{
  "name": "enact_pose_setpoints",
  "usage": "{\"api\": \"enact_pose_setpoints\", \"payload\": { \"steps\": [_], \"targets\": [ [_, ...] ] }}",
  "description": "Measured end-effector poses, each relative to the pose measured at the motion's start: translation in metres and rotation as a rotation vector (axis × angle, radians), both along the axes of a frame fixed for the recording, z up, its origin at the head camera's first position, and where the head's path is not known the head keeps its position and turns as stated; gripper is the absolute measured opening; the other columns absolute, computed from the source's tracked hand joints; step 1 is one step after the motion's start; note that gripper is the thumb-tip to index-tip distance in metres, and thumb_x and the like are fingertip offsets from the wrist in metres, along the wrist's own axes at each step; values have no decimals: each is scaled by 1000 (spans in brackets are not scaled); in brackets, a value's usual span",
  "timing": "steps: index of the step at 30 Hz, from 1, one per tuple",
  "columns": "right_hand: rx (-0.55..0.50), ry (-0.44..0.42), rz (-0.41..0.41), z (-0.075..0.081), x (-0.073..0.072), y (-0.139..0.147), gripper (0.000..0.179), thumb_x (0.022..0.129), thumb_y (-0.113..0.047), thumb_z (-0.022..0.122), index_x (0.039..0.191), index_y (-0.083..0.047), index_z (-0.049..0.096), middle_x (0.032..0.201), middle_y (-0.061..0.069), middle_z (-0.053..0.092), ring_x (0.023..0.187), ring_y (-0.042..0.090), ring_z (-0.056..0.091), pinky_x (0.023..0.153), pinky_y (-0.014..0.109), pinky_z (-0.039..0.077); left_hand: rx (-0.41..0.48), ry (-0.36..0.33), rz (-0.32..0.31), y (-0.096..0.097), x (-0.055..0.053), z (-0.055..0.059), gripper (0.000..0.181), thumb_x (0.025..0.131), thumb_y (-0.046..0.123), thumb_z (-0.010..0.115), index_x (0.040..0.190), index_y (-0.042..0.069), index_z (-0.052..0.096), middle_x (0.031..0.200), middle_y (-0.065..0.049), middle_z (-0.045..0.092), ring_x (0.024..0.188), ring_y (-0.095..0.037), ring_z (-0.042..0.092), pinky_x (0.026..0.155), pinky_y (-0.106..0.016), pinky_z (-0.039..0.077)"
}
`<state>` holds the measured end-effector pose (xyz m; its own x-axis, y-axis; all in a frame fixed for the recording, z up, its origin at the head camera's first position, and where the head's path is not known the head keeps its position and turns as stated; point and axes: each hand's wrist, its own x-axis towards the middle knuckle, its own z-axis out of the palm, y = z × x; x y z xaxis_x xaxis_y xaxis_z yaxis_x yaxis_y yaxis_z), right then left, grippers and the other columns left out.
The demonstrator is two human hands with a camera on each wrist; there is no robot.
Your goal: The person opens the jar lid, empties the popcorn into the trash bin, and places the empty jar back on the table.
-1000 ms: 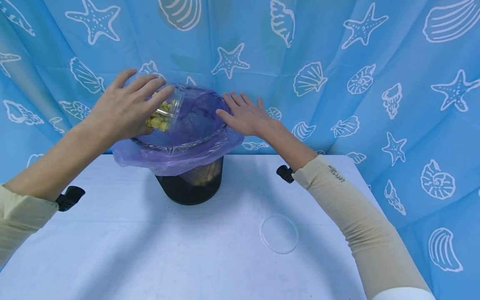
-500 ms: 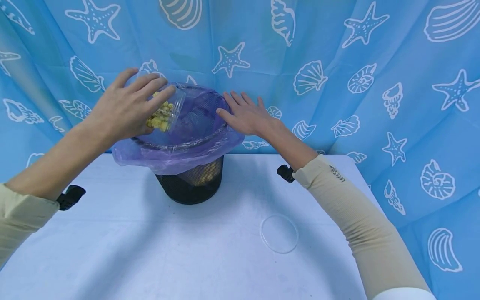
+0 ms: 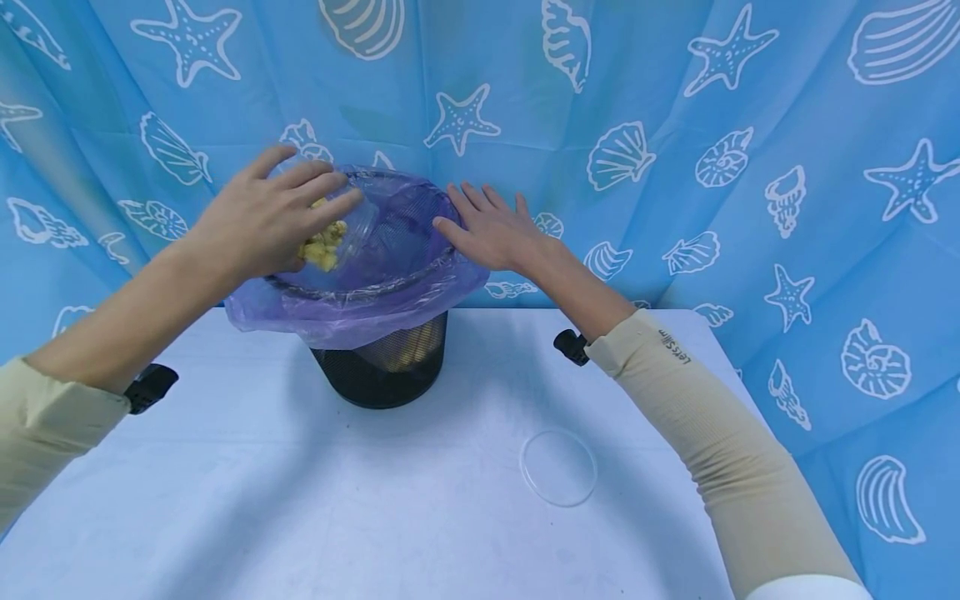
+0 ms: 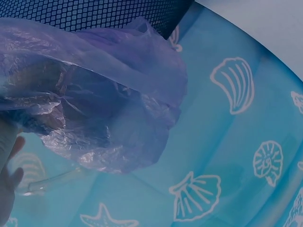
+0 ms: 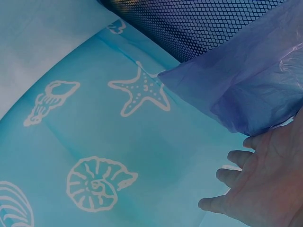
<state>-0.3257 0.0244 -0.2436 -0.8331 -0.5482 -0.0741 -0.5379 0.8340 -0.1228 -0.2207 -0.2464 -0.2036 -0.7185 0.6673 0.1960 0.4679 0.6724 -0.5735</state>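
Note:
My left hand (image 3: 262, 217) grips a clear plastic container (image 3: 362, 223), its fingers and thumb around the sides. The container lies tipped, its mouth facing right over the bin, and yellow popcorn-like pieces (image 3: 324, 250) sit inside. A purple plastic bag (image 3: 337, 315) lines the black mesh bin (image 3: 378, 385) and hangs over its rim. On the bin's right side my right hand (image 3: 491, 233) rests on the bagged rim with straight, spread fingers. Both wrist views show the bag's overhang, with the right hand (image 5: 270, 175) beside it; the popcorn is hidden there.
A thin clear ring or round lid (image 3: 596, 471) lies on the white table (image 3: 420, 517), right of the bin. Behind the bin hangs a blue curtain (image 3: 510, 50) printed with shells and starfish, close to both hands.
My left hand has shifted slightly right and turned, tipping the container further into the bin. Fewer yellow pieces show beneath the fingers. The right hand stays in place.

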Motion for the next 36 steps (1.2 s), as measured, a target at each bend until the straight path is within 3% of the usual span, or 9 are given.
{"api": "enact_pose_setpoints", "payload": {
  "steps": [11, 22, 29, 36],
  "targets": [
    [1, 1, 0, 0, 0, 0, 74, 103, -63, 16, 161, -21, -2, 167, 5, -1, 151, 29, -5, 116, 63, -4, -25, -5, -23, 4, -3, -4, 107, 53, 26, 101, 143, 9, 46, 140, -22, 50, 134, -39, 41, 118, -55, 16],
    [-12, -4, -3, 0, -1, 0, 73, 103, -62, 17, 161, -21, -1, 167, 5, -1, 151, 29, -5, 116, 63, -4, -32, 24, -51, 8, -7, -4, 111, 48, 32, 102, 140, 5, 44, 134, -25, 51, 128, -42, 45, 113, -61, 25],
    [-10, -7, 3, 1, 0, -1, 73, 103, -62, 17, 161, -21, -1, 167, 5, -1, 151, 29, -5, 116, 63, -4, -151, 58, -73, 7, -10, -3, 111, 49, 36, 100, 138, 4, 43, 129, -26, 49, 127, -44, 43, 115, -59, 21],
    [-7, -14, 1, 2, 0, 0, 73, 103, -62, 17, 161, -21, -2, 167, 5, -2, 151, 29, -5, 116, 63, -4, -246, 44, -29, 14, -11, -3, 110, 52, 42, 97, 138, 4, 40, 127, -26, 47, 119, -46, 47, 105, -61, 35]
  ]
}}
